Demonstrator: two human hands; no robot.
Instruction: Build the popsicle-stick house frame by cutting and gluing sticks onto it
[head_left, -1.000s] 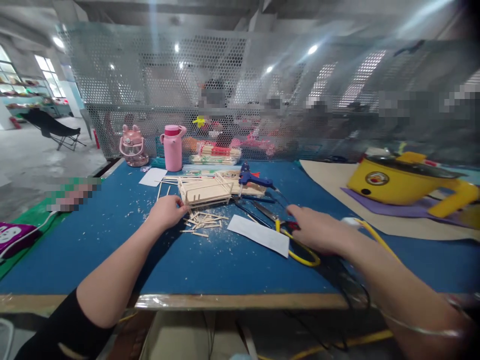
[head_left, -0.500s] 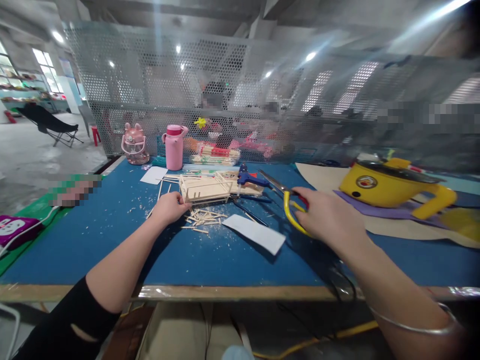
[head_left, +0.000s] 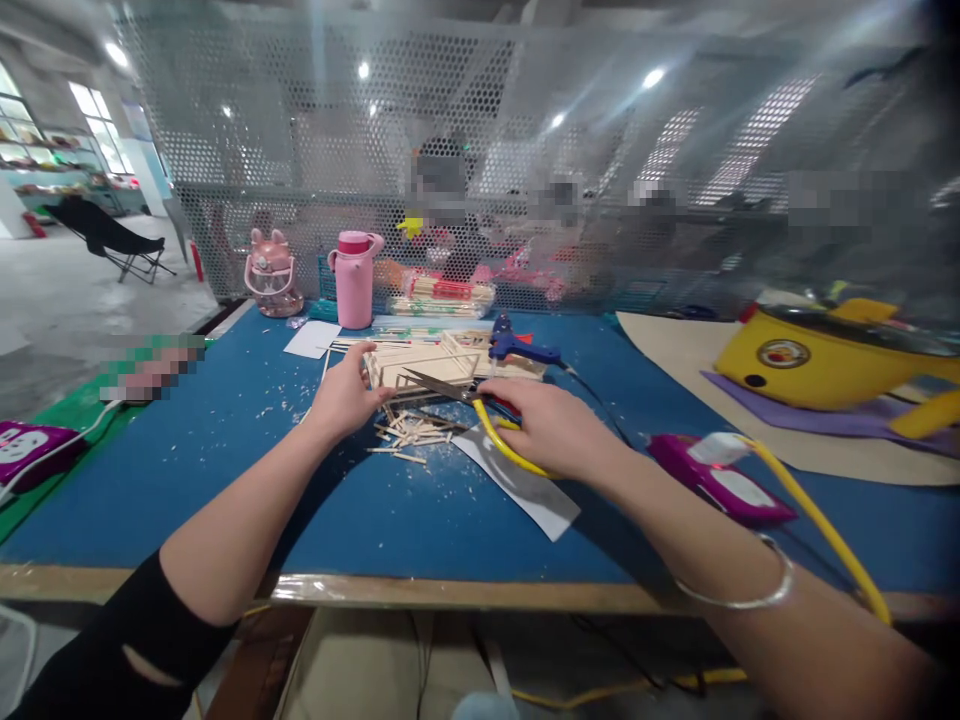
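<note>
A small frame of pale wooden sticks [head_left: 420, 365] stands near the middle of the table. My left hand [head_left: 346, 392] grips its left end between thumb and fingers. In my right hand [head_left: 544, 420] is a pair of scissors [head_left: 491, 430] with yellow and red handles. The blades are slightly apart and point left, across the front of the stick frame; whether they touch it I cannot tell. Below lies a pile of short cut sticks [head_left: 412, 432]. A white sheet of card [head_left: 517, 485] lies under the scissors' handles.
Behind the frame is a blue glue gun [head_left: 517, 345]. A pink bottle [head_left: 354, 285] and a clear pink cup [head_left: 271, 280] stand at the back left. To the right are a purple power strip [head_left: 720, 480] and a yellow electric pot [head_left: 810, 355]. A perforated screen [head_left: 300, 150] closes the back.
My right hand has moved left with the scissors, bringing the blades to the stick frame. My left hand has shifted slightly up around the frame's end. The purple power strip has come into view.
</note>
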